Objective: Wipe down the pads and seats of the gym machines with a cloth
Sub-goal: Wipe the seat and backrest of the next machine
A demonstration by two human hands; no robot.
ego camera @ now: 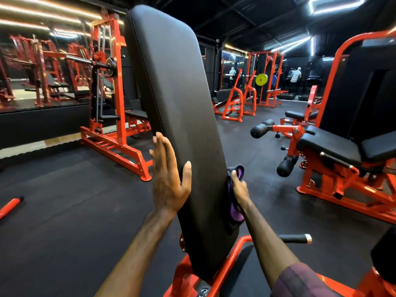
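Left hand (169, 185) flat against near edge of back pad (180, 116), fingers straight, thumb hooked over front face: bracing pad so it stays steady while I scrub. Right hand (240, 189) grasping purple cloth (235, 209), pressing it on pad's far edge, just across from my left. One cloth, one pad between my two hands. Beyond right hand: leg machine seat (330, 148), two roller pads (262, 127), likely next.

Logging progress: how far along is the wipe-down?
Done: nothing visibly finished. In hand: the right hand presses a purple cloth on the right edge of the tall back pad; the left hand steadies its left edge. Left: the neighbouring machine's seat.
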